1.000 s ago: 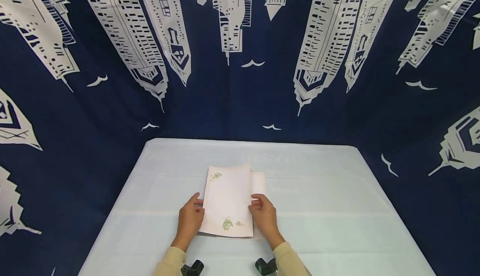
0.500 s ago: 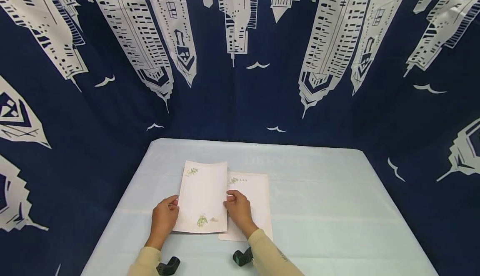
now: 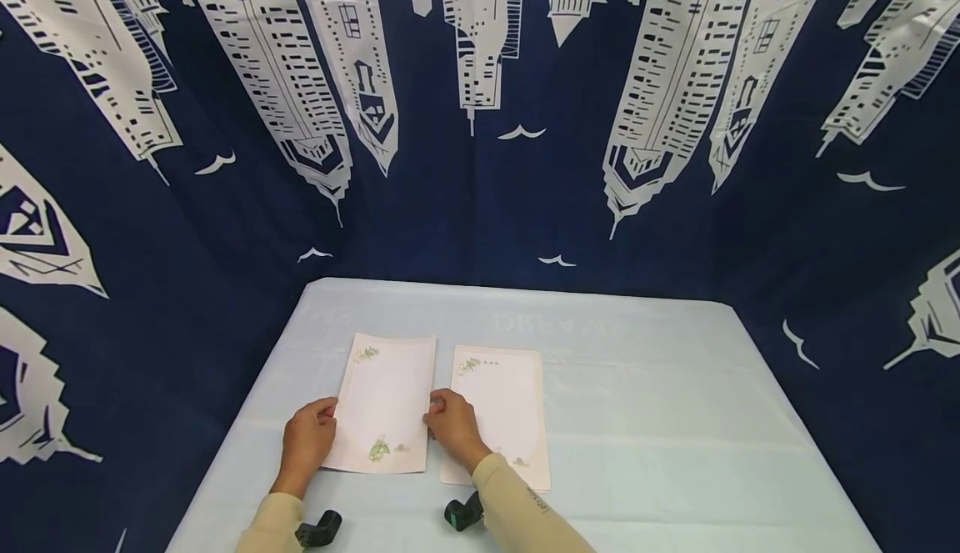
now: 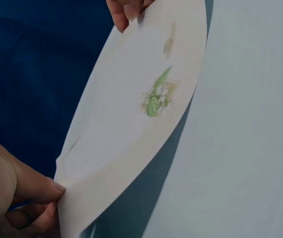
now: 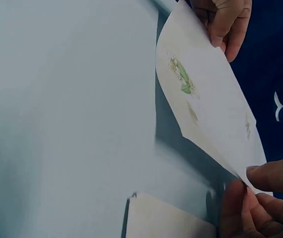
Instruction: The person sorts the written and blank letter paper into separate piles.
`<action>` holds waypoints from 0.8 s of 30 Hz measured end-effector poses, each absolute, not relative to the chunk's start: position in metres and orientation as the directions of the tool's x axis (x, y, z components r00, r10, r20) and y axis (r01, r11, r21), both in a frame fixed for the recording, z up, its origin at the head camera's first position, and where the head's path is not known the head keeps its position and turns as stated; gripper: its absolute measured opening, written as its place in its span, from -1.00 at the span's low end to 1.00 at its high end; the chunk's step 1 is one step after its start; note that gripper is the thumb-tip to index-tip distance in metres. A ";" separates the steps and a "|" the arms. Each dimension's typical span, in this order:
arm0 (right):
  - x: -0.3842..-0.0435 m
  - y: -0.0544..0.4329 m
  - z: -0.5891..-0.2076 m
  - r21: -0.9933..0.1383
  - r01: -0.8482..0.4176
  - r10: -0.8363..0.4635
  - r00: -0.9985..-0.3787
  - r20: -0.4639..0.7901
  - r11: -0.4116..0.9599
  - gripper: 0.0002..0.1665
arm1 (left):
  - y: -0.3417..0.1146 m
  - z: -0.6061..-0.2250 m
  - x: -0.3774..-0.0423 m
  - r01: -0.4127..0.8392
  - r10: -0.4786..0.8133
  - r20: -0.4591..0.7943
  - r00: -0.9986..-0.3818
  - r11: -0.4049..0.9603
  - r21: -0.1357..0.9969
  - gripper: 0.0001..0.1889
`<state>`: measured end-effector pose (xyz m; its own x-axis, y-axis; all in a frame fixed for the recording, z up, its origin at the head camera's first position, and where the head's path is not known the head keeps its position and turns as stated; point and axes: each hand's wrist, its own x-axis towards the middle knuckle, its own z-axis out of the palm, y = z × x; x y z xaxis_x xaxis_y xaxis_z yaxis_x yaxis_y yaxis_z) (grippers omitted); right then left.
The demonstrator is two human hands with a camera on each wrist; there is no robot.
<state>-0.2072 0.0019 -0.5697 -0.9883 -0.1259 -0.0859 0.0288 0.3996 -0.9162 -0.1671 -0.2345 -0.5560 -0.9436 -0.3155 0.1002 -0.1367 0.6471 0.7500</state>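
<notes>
A pale pink sheet of paper with green plant prints at its top left and bottom is held between my two hands, left of the table's middle. My left hand pinches its left edge, thumb on top in the left wrist view. At the opposite edge my right hand pinches the paper between thumb and fingers. The sheet bows slightly and casts a shadow on the table in the right wrist view. Just to its right lies a matching stack of paper, partly covered by my right hand and forearm.
A white-covered table lies under the papers. Dark blue cloth with white building and bird prints hangs behind and at both sides. Black wrist devices sit by both beige sleeves.
Both hands have carried the sheet leftward off the stack, then lowered it nearer the table. The stack beneath, formerly mostly covered, is now largely exposed.
</notes>
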 end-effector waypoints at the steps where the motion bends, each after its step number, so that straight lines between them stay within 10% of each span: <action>1: -0.207 0.002 -0.570 -0.912 0.025 -0.133 -0.987 -0.087 0.409 -0.60 | -0.235 -0.557 -0.167 -0.145 -0.321 0.096 -0.942 0.649 0.747 -0.67; 24: -0.211 0.058 -0.558 -0.879 -0.012 -0.122 -0.991 -0.053 0.477 -0.70 | -0.209 -0.560 -0.161 -0.148 -0.306 0.080 -0.949 0.654 0.742 -0.71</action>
<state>-0.2113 0.0580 -0.5585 -0.9911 -0.1220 -0.0532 -0.0116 0.4770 -0.8788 -0.1614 -0.2086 -0.5597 -0.9488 -0.3056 0.0797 -0.1482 0.6535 0.7422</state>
